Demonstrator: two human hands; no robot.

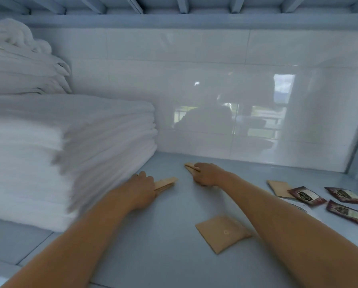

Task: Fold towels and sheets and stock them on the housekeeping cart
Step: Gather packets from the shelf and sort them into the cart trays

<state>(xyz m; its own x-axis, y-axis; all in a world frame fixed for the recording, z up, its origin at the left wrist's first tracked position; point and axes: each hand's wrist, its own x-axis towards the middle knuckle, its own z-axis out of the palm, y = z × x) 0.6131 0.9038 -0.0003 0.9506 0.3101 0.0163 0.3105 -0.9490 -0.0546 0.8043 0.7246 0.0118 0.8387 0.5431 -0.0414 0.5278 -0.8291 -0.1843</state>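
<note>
Towels (70, 150) sat stacked at the shelf's left, soft and best lifted from beneath, we judged. Our left hand (141, 187) and right hand (207, 174) each pinched thin tan packets (166, 182).

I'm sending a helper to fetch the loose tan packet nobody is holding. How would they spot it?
Start at the tall stack of folded white towels on the left. Look right, between the two forearms: a flat tan packet lies alone, nearest the camera, untouched.
</note>
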